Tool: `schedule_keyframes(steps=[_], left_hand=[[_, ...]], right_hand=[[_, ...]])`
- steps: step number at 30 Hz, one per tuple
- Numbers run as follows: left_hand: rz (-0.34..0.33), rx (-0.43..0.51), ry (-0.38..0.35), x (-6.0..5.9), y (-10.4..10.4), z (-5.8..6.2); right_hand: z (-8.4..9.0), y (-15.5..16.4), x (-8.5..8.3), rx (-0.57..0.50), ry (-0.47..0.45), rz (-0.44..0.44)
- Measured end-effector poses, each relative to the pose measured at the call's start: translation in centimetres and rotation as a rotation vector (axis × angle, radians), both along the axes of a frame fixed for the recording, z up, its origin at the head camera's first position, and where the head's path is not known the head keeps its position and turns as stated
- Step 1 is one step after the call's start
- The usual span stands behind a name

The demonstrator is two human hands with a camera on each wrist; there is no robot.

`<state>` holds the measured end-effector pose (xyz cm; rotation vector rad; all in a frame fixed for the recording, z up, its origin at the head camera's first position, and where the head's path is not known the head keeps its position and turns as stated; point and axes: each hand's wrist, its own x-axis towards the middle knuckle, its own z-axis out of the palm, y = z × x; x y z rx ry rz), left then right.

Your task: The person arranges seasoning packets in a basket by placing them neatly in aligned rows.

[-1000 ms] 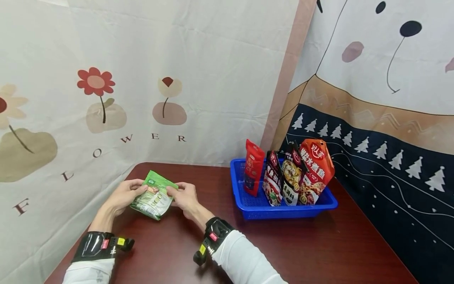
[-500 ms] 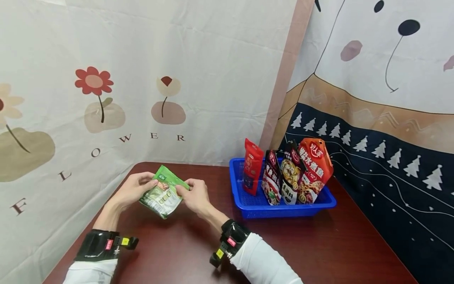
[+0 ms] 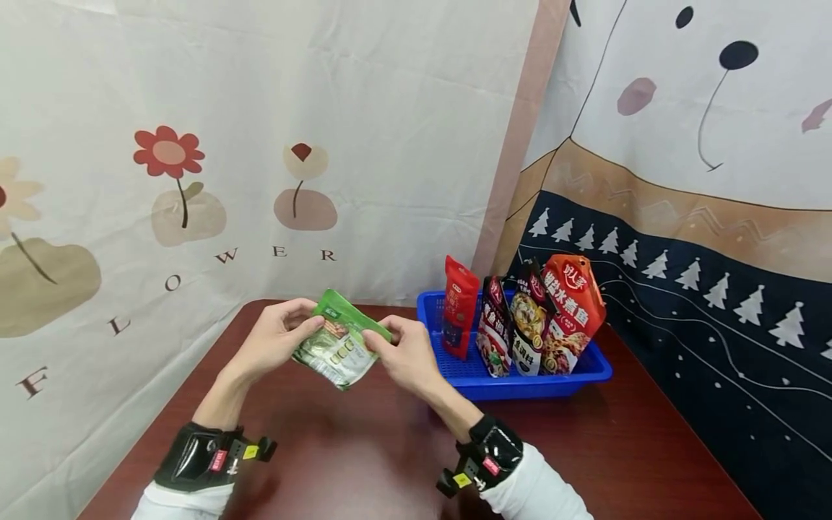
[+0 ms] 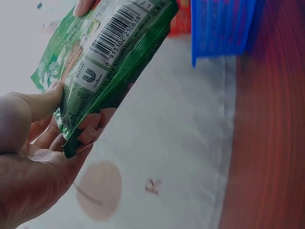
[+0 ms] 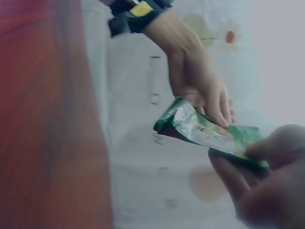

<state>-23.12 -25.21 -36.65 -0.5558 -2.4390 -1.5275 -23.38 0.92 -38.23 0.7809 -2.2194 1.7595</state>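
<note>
A green food pouch [image 3: 338,347] hangs in the air above the dark red table [image 3: 364,448], tilted, held from both sides. My left hand [image 3: 278,339] pinches its left edge and my right hand [image 3: 404,352] pinches its right edge. In the left wrist view the pouch [image 4: 102,57] shows its barcode side, with my thumb and fingers [image 4: 45,102] clamped on its lower corner. In the right wrist view the pouch [image 5: 205,131] is blurred, between my right fingers [image 5: 252,171] and the left hand [image 5: 200,86].
A blue plastic basket [image 3: 520,379] stands to the right of the hands, by the back corner. Several upright sauce pouches are in it: a red one [image 3: 459,305], dark ones [image 3: 497,325] and an orange one [image 3: 575,307]. Printed cloth covers both walls.
Both hands have lifted the green pouch off the table and carried it up and to the right, closer to the blue basket.
</note>
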Motion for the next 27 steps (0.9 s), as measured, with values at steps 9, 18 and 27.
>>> schedule_keyframes(steps=[9,18,27], left_hand=[[-0.056,0.058,0.107,0.2,5.6,1.1],[-0.086,0.137,0.142,0.3,10.3,0.9],[-0.094,0.208,0.152,0.2,13.8,0.6]], right_hand=[[2.2,6.1,0.5,0.058,0.104,-0.005],[3.3,10.9,0.4,0.110,0.145,-0.007],[5.0,14.5,0.4,0.158,0.152,-0.005]])
